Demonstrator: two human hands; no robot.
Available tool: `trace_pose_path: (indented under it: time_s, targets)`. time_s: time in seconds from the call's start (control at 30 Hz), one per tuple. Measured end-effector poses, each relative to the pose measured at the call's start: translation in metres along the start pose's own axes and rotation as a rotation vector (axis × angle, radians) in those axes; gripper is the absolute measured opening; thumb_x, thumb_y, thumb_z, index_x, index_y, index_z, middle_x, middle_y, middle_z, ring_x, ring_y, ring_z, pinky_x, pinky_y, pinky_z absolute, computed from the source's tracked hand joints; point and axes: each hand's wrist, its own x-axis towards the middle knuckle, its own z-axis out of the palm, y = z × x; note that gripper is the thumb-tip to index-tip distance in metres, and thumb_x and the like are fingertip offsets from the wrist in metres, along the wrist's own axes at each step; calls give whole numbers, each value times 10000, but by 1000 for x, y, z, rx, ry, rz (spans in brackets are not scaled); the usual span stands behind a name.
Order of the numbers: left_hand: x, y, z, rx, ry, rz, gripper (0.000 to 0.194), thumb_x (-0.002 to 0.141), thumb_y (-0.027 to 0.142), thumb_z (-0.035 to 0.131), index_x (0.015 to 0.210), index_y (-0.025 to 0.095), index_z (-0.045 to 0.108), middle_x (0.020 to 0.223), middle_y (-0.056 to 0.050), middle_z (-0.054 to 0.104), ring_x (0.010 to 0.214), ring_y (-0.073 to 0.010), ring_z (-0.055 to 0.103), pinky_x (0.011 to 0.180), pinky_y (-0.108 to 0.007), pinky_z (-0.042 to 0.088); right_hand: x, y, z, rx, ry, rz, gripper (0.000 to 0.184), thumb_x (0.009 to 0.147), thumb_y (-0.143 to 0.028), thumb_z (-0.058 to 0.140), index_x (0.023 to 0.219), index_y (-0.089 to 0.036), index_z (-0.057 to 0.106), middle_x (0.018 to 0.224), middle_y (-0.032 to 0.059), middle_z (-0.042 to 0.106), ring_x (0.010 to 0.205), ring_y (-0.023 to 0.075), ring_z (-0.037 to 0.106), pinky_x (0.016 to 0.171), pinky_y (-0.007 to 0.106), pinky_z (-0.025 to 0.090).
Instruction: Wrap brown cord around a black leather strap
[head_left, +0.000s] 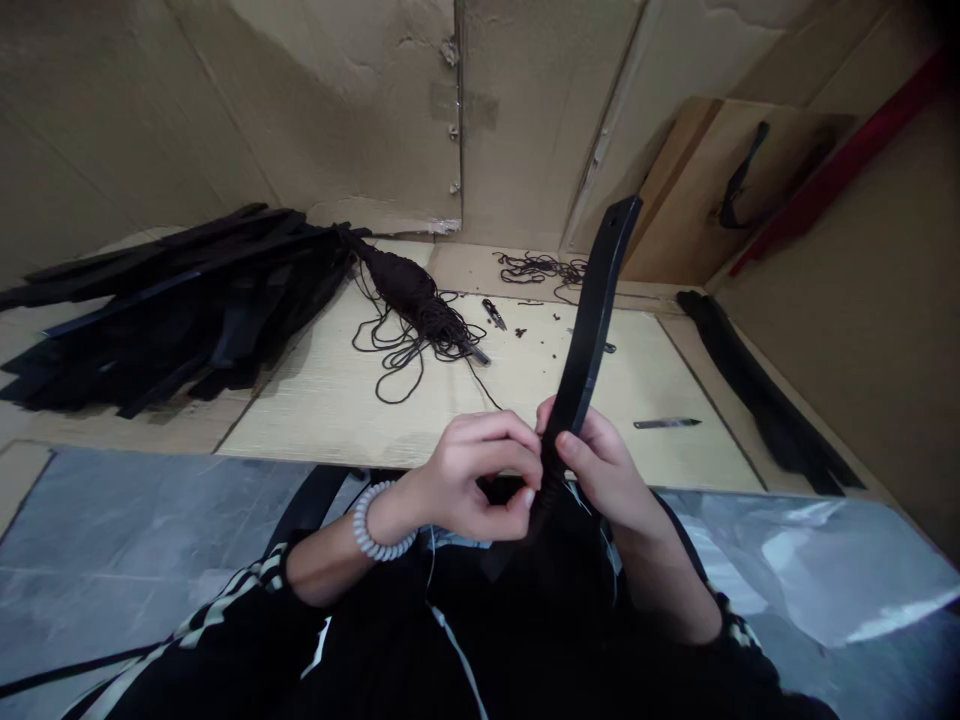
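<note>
A flat black strip (596,310) stands up from my hands, tilted slightly to the right, with dark cord wound tightly round its lower end (551,490). My right hand (600,470) grips the strip near that winding. My left hand (480,475) is shut on the wound part, its fingers pinching the cord against the strip. A thin cord (484,385) runs from my hands towards the board. A coiled pale band (379,520) circles my left wrist. The strip's lowest end is hidden against my dark clothing.
A heap of black strips (187,320) lies at left. On the pale board (352,410) rest a cord-wrapped strip (412,295), loose dark cord (397,350), small snips (493,313) and a narrow blade (666,423). More black strips (765,390) lie at right, before cardboard walls (337,100).
</note>
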Motion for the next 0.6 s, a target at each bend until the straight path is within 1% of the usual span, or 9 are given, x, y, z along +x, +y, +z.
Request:
trace_pose_path:
  time_s: [0.1, 0.17, 0.27, 0.33, 0.4, 0.47, 0.53, 0.57, 0.6]
  targets:
    - [0, 2, -3, -3, 7, -14, 99, 699, 61, 643, 772, 120, 614, 803, -30, 610, 556, -48, 487, 507, -173, 435, 0, 4, -1, -26, -4, 30, 368, 964, -468, 599, 998, -116, 499, 796, 1, 482, 694, -14, 479, 637, 31, 441]
    - [-2, 1, -5, 6, 15, -23, 141, 713, 63, 665, 838, 124, 637, 875, -42, 614, 604, -54, 513, 514, -163, 451, 0, 6, -1, -51, 21, 30, 399, 956, -498, 600, 991, -112, 505, 802, 6, 479, 703, -8, 475, 638, 39, 439]
    - [-8, -2, -12, 5, 60, -71, 198, 731, 91, 694, 918, 145, 657, 978, -51, 561, 646, -60, 500, 488, -161, 440, 0, 7, -1, -90, 52, 41, 443, 943, -537, 601, 962, -105, 501, 794, 11, 456, 693, -2, 452, 616, 51, 422]
    - [-14, -4, -16, 20, 47, -76, 176, 729, 85, 691, 889, 151, 660, 979, -42, 529, 637, -59, 483, 498, -180, 439, 0, 8, -2, -100, 50, 59, 464, 941, -556, 594, 950, -103, 493, 781, 10, 440, 675, 0, 437, 597, 59, 408]
    - [-20, -6, -19, 17, 33, -120, 155, 745, 69, 669, 876, 150, 657, 963, -40, 531, 634, -62, 489, 513, -192, 442, 0, 7, -2, -111, 62, 57, 476, 939, -570, 587, 948, -103, 493, 776, 11, 434, 666, 3, 428, 586, 66, 400]
    - [-26, -6, -19, -10, 48, -253, 152, 798, 92, 650, 937, 150, 657, 957, -47, 562, 640, -70, 504, 533, -196, 453, 0, 6, -2, -135, 89, 32, 485, 934, -581, 585, 945, -103, 501, 781, 16, 446, 671, 9, 432, 587, 74, 405]
    - [-34, -3, -15, -84, 42, -451, 172, 846, 176, 664, 1014, 149, 641, 964, -57, 601, 656, -83, 534, 582, -215, 483, 1, 4, 0, -162, 127, 12, 486, 924, -582, 592, 934, -104, 506, 774, 18, 458, 669, 15, 442, 583, 83, 416]
    - [-37, 0, -12, -145, 19, -553, 242, 840, 242, 702, 1050, 148, 628, 989, -67, 616, 682, -95, 558, 624, -235, 504, 1, 3, 1, -173, 151, 8, 481, 911, -573, 608, 915, -104, 502, 755, 15, 459, 657, 17, 446, 571, 86, 418]
    - [-40, 4, -7, -215, -15, -648, 360, 797, 309, 762, 1084, 151, 612, 1023, -76, 626, 731, -117, 587, 681, -263, 524, 2, 1, 3, -180, 182, 9, 476, 887, -556, 639, 889, -104, 491, 727, 10, 456, 636, 18, 446, 552, 88, 416]
